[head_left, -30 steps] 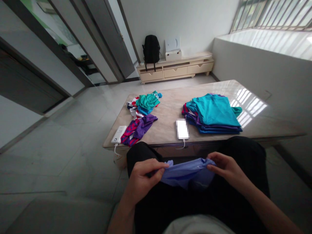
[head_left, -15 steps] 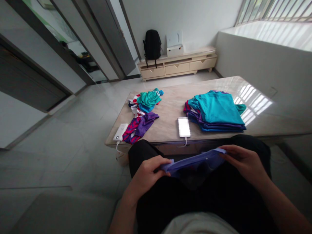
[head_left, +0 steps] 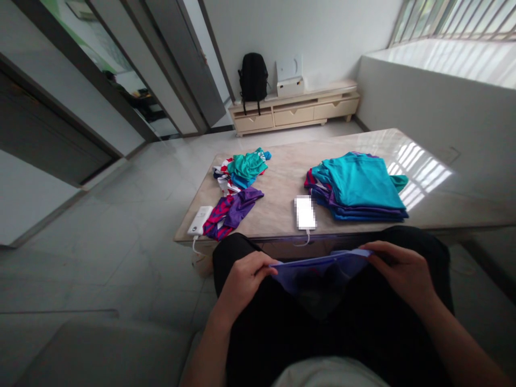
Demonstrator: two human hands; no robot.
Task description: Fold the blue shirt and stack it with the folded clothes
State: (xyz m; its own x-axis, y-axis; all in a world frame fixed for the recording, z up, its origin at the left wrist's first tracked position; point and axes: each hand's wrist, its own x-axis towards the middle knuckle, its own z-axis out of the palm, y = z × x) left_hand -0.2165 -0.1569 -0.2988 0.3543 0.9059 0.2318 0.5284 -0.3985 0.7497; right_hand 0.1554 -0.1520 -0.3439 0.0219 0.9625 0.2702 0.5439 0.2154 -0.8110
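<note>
A lavender-blue garment [head_left: 318,271] is stretched flat over my lap, above black trousers. My left hand [head_left: 244,282] pinches its left edge with closed fingers. My right hand [head_left: 403,269] grips its right edge, fingers closed. On the marble table [head_left: 282,183] ahead lies a neat stack of folded clothes [head_left: 357,185] with a teal piece on top, at the right. A loose heap of teal, striped and purple clothes [head_left: 237,188] lies at the table's left.
A white phone [head_left: 305,212] with a cable lies at the table's near edge, and a white power bank [head_left: 199,220] sits at its left corner. A low cabinet [head_left: 294,110] with a black backpack [head_left: 253,75] stands by the far wall. A white wall runs along the right.
My hands have drawn apart, pulling the bunched garment out flat and taut between them. The view has shifted slightly.
</note>
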